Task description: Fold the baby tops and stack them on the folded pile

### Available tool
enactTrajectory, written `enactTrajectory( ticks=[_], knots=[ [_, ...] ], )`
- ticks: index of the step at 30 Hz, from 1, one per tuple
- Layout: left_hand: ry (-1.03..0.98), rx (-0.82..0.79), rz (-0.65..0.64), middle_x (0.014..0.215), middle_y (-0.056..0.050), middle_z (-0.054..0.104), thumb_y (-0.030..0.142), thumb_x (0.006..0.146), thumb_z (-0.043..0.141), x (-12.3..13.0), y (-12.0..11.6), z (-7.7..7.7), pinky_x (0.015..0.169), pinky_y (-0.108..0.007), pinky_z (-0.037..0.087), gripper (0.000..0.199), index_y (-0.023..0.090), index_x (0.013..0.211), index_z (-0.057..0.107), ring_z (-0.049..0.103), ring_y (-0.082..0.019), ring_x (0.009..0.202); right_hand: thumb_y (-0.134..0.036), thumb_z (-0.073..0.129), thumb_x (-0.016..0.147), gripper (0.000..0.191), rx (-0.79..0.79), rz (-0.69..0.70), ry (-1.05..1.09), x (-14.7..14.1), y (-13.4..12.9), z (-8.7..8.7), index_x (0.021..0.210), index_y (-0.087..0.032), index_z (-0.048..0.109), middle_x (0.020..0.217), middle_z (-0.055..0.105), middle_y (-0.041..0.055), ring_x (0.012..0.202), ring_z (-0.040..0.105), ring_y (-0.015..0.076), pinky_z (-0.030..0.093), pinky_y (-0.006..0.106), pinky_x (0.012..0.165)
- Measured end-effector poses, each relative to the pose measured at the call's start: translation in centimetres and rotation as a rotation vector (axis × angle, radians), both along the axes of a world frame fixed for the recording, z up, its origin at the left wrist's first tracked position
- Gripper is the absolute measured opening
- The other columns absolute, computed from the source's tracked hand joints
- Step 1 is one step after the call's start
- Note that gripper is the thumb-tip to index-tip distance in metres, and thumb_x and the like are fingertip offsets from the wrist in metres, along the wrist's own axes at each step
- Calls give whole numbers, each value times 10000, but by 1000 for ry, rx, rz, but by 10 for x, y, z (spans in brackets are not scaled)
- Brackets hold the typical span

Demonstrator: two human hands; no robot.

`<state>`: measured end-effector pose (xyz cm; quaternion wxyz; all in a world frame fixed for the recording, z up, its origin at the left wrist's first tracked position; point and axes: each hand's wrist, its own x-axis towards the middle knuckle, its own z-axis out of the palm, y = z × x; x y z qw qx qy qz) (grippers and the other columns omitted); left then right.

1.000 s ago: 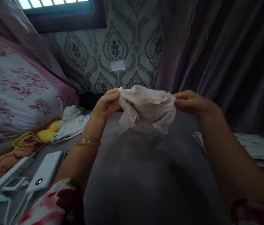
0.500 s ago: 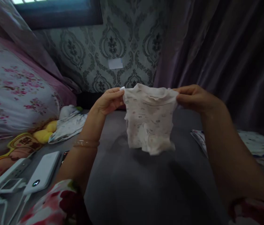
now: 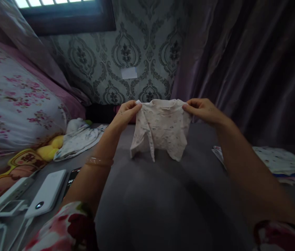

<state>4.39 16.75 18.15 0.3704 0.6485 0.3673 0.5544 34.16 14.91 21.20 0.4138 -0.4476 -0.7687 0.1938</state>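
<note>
- Because the small printed shirt (image 3: pixel 164 120) hangs only from its two upper corners, one side could slip free if a fingertip pinch loosens, leaving the cloth lopsided.
- The shirt is held collar up, toward the far edge of the grey surface (image 3: pixel 147 205) and between its left and right sides; whether its hem touches the surface, I cannot tell.
- A narrow strip of the cloth dangles apart from the main panel on the left; lowered as it hangs, it could bunch or crease underneath.
- The left forearm lies close beside the phone (image 3: pixel 71 179) and the white power bank (image 3: pixel 48 195) near the surface's near left corner, so a low sweep could knock them or snag the cable.
- Toward the right edge, an outward swing of the right elbow could disturb the pile of cloth (image 3: pixel 283 160).
- The left hand (image 3: pixel 127 112) is closed in a pinch on one shoulder of the shirt, thumb toward the viewer, a bracelet (image 3: pixel 99 161) around the forearm.
- The right hand (image 3: pixel 202 108) pinches the other shoulder likewise, its fingers curled behind.
- Both arms reach forward from the near corners, slanting inward, the hands about level.
</note>
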Motion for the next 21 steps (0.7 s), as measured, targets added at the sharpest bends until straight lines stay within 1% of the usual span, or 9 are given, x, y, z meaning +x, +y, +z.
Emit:
enactTrajectory(
  ticks=[3, 5, 8, 10, 13, 16, 18, 21],
  knots=[
    [5, 43, 55, 681, 23, 569, 455, 751, 649, 4, -2, 0, 556, -192, 394, 283, 188, 773, 556, 515, -97, 620, -565, 606, 771, 348, 56, -47, 27, -4, 4, -4, 768, -219, 644, 674, 591, 2, 611, 525, 146, 399, 279, 531],
    [10, 59, 88, 656, 33, 536, 446, 778, 624, 7, -3, -2, 541, -192, 365, 267, 197, 764, 529, 488, -93, 600, -538, 577, 796, 329, 121, -96, 39, -7, 7, -8, 788, -216, 646, 702, 606, 8, 637, 537, 156, 401, 284, 551],
    [45, 108, 152, 633, 36, 495, 430, 820, 578, 10, -6, -3, 542, -200, 345, 239, 205, 771, 514, 465, -100, 599, -502, 539, 831, 313, 247, -182, 9, -12, 8, -13, 835, -214, 660, 767, 646, 22, 712, 572, 182, 427, 306, 629],
    [102, 179, 242, 654, 25, 501, 429, 842, 550, 12, -11, -1, 568, -208, 354, 230, 206, 787, 525, 482, -116, 650, -485, 518, 855, 306, 352, -251, -39, -14, 4, -16, 881, -220, 668, 840, 672, 35, 784, 598, 200, 442, 321, 696],
    [220, 309, 403, 773, -14, 560, 428, 860, 530, 13, -29, 4, 648, -223, 386, 219, 213, 836, 560, 530, -160, 824, -485, 465, 903, 321, 497, -362, -153, -17, -12, -18, 957, -242, 668, 962, 678, 53, 899, 607, 224, 446, 332, 751],
    [300, 393, 495, 897, -49, 579, 421, 865, 535, 9, -53, 8, 689, -236, 402, 212, 229, 927, 599, 540, -195, 961, -504, 404, 941, 367, 555, -437, -302, -15, -35, -18, 1041, -259, 659, 1009, 672, 63, 930, 601, 238, 442, 328, 732],
    [328, 433, 524, 919, -59, 572, 428, 856, 554, 2, -70, 9, 683, -243, 411, 233, 239, 975, 621, 545, -204, 978, -506, 378, 958, 396, 577, -453, -378, -12, -54, -16, 1092, -254, 653, 1008, 673, 71, 918, 604, 234, 434, 321, 725],
    [370, 460, 559, 919, -68, 570, 459, 835, 588, -15, -96, 9, 697, -263, 430, 285, 253, 1020, 656, 540, -215, 969, -504, 391, 959, 396, 579, -433, -443, -8, -85, -12, 1126, -259, 653, 983, 680, 72, 904, 608, 225, 425, 318, 733]
  ],
)
